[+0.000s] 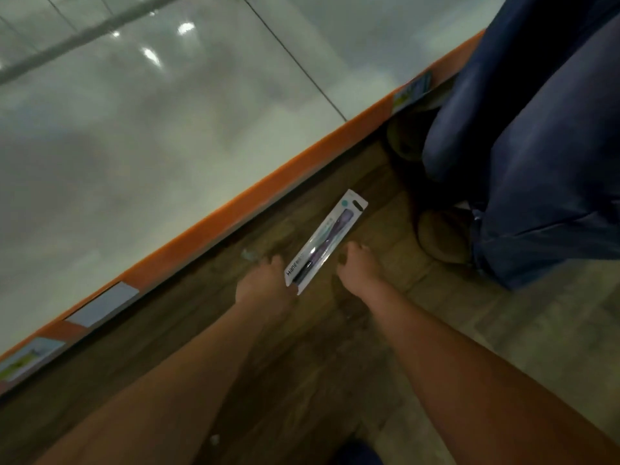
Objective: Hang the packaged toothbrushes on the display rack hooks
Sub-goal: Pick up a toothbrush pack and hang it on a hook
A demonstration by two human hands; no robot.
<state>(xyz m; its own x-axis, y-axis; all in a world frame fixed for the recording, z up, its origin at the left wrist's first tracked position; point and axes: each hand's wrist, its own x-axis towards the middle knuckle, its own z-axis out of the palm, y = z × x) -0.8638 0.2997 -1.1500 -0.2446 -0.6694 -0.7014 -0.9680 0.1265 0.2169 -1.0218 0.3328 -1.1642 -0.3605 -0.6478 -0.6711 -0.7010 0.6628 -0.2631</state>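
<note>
I'm looking down at one toothbrush pkg (pixel 324 242) lying flat on the wood-look floor (pixel 255 347), just off the orange shelf edge (pixel 255 193). Its long axis runs roughly 7 to 1 o'clock: printed end near me, hang-hole end far, toward 1. My left hand (pixel 261 283) sits at the pkg's near end, touching or almost touching its left edge; fingers curl downward, but I can't tell if they've got a pinch on the card, looks like nothing held yet. My right hand (pixel 356 267) is just beside the pkg's right long edge, at about 3 o'clock from the pkg's middle, fingers bent loosely toward the floor, holding nothing I can see. So the pkg lies btwn both hands. Left is nearer the near corner, right nearer mid-length. Judgement: pickup step, task barely begun; no hooks in view. Another person's jeans (pixel 523 135) and shoes (pixel 443 236) stand at 2 o'clock, close to the far end.
</note>
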